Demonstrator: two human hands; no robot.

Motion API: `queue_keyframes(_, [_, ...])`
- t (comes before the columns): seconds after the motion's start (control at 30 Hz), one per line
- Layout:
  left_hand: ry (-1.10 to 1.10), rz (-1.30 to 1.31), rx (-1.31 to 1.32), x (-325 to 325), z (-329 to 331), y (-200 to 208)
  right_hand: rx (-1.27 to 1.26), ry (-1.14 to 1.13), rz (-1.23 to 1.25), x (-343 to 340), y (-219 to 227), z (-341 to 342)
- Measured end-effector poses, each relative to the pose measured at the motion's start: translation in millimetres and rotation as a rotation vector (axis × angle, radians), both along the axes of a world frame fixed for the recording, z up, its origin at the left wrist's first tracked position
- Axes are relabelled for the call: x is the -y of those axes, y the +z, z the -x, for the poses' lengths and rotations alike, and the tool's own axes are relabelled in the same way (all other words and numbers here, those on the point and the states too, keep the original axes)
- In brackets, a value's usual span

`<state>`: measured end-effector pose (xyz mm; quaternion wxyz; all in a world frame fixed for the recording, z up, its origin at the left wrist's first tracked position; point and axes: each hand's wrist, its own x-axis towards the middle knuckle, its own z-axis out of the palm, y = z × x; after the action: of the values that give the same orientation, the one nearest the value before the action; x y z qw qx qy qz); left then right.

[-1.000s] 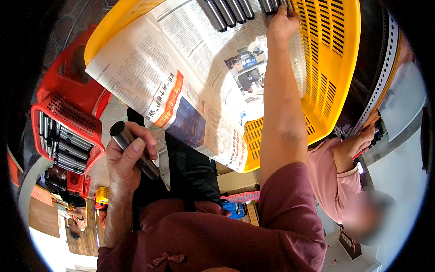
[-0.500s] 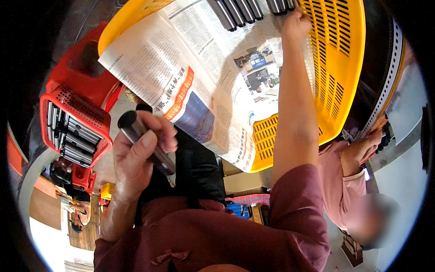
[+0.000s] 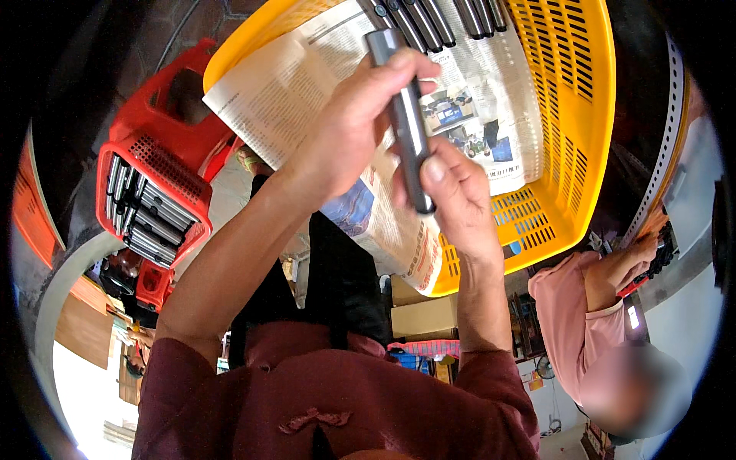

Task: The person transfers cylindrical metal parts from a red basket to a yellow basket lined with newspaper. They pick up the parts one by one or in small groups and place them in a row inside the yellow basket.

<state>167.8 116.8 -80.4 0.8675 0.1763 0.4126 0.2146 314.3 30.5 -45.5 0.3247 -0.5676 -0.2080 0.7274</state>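
Note:
A dark, shiny metal tube (image 3: 411,126) slants between my two hands above the newspaper. My left hand (image 3: 360,115) grips its upper part, with the thumb laid across it. Lower down, the fingers and thumb of my right hand (image 3: 452,195) close round the other end. Beneath lies the newspaper (image 3: 268,100), lining a large yellow plastic basket (image 3: 563,176). At the far end of the basket several similar metal tubes (image 3: 479,19) lie side by side in two groups on the paper.
To the left a red plastic basket (image 3: 165,157) holds many metal tubes, beside a red plastic stool (image 3: 184,96). At the right another person in a pink shirt (image 3: 571,307) sits with hands at some dark items. Cardboard boxes (image 3: 422,318) stand below the yellow basket.
My left hand has carried the tube up and right, over the yellow basket. My right hand has come back from the far tubes and now holds the tube's lower end.

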Motion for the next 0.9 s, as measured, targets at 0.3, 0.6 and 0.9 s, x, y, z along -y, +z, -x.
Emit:
queue_keyframes(0.3, [-0.181, -0.287, -0.365, -5, -11, -16, 1.325, 0.294, -0.529, -62, -172, -71])
queue_keyframes(0.6, [-0.339, -0.424, -0.311, 41, 33, 47, 1.663, 0.507, -0.673, -96, -171, -68])
queue_keyframes(0.9, [-0.419, -0.412, -0.340, 77, 60, 58, 1.676, 0.476, -0.512, -94, -189, -65])
